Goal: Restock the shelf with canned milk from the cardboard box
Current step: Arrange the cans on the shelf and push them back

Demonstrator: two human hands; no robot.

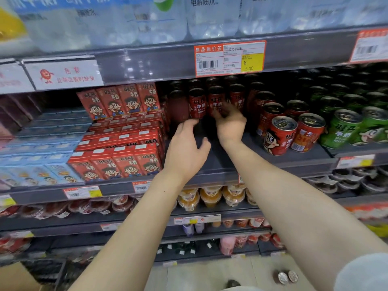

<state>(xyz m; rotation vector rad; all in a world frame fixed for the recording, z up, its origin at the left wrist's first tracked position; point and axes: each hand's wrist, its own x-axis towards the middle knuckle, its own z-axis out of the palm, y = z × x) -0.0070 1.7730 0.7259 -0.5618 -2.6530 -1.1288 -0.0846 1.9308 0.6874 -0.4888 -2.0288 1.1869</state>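
Forearms (283, 196) extended; left hand (186, 143) open over shelf (222, 160); right hand (230, 124) blurred, perhaps touching milk can (215, 98), grip unclear.

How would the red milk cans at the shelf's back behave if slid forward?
The red milk cans look like rigid metal, so probably stiff when held. Tall, narrow and upright, they may tip if pushed high. Round bodies would likely roll once toppled.

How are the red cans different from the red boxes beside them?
The red cans are round with shiny metal tops; the red boxes are flat-sided cartons. The red cans stand one level high in rows; the red boxes are stacked in layers. Both are red and show the same cartoon face.
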